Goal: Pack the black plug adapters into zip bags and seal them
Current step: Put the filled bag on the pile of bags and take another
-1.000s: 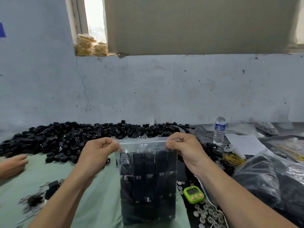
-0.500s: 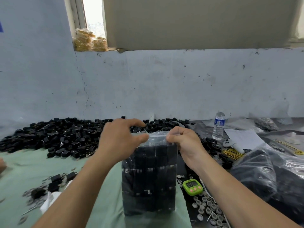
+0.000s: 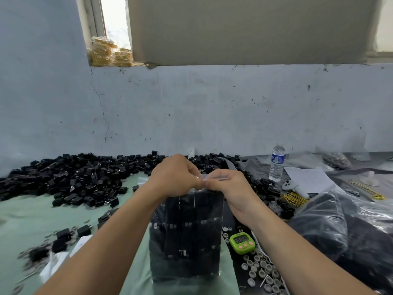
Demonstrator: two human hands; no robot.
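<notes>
Zip bag point(image 3: 185, 235) stands upright at lower centre of the frame on the green mat point(image 3: 25, 213), packed with stacked black adapters point(image 3: 187, 211). Left hand point(image 3: 176, 179) and right hand point(image 3: 231, 188) meet at the bag's top edge with thumb tips touching. Each pinches the seal strip between thumb and curled fingers. Whether the strip is fully closed cannot be told. A green timer point(image 3: 242, 242) lies just right of the bag, with grey caps point(image 3: 261, 271) below it. A loose pile point(image 3: 80, 177) of adapters spreads across the left and centre against the wall. A water bottle point(image 3: 277, 162), paper point(image 3: 308, 179) and yellow ties point(image 3: 294, 198) sit at right.
</notes>
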